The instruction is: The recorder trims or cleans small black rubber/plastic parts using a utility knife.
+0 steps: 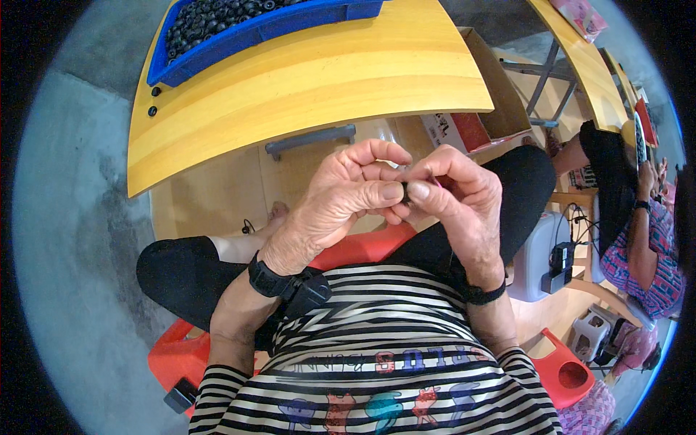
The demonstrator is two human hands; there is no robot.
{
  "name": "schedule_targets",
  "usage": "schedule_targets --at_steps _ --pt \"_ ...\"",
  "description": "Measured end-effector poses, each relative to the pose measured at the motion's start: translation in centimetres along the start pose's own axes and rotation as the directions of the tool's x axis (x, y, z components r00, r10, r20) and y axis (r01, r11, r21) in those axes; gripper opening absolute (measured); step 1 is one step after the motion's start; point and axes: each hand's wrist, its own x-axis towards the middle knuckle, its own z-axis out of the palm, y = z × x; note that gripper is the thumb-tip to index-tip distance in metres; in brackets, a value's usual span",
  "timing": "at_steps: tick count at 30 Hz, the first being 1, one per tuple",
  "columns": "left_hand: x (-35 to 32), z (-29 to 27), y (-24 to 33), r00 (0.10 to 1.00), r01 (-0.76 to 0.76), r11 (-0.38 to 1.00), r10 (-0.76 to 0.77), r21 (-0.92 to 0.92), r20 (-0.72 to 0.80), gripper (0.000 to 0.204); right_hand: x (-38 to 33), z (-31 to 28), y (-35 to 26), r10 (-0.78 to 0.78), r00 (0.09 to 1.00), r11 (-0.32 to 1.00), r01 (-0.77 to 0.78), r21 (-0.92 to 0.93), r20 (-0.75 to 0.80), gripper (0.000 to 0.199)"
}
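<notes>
Pinching a small black piece (405, 192) together, the left hand (339, 190) and right hand (467, 194) hold it short of the tabletop (326, 80), seemingly light and stiff, best gripped by its edges.

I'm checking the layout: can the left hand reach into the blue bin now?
Probably, stretching over the table: the blue bin is open-topped, though the left hand is busy with a black part.

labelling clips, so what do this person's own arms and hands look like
Left hand and right hand: ungloved. Black-and-white striped sleeves end before the wrists. Black straps on both wrists, with a boxy black device at the left.
</notes>
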Motion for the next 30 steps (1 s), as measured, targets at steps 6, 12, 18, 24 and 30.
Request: schedule_targets --at_steps 6,12,18,24,30 --pt "0.0 -0.3 -0.2 1.0 0.026 1.0 -0.027 -0.013 -0.001 0.039 0.5 -0.1 0.7 0.114 0.992 0.978 -0.122 0.169 0.057 0.013" --pt "0.3 -0.7 -0.4 1.0 -0.005 0.996 0.006 -0.088 0.015 0.03 0.2 -1.1 1.2 0.17 0.98 0.973 -0.183 0.14 0.1 0.024" --pt "0.0 -0.6 0.0 0.999 0.01 1.0 -0.01 -0.012 -0.033 0.024 -0.3 -1.6 1.3 -0.213 0.973 0.939 0.228 -0.256 0.086 0.029" --pt "-0.2 0.1 0.3 0.998 0.014 1.0 -0.015 -0.023 -0.06 0.022 -0.9 -0.9 0.2 -0.428 0.889 0.695 0.438 -0.57 0.162 0.022" --pt "-0.2 0.2 0.3 0.999 -0.008 1.0 0.008 0.006 -0.054 0.023 -0.8 -0.8 0.2 -0.446 0.88 0.641 0.442 -0.628 0.164 0.02"
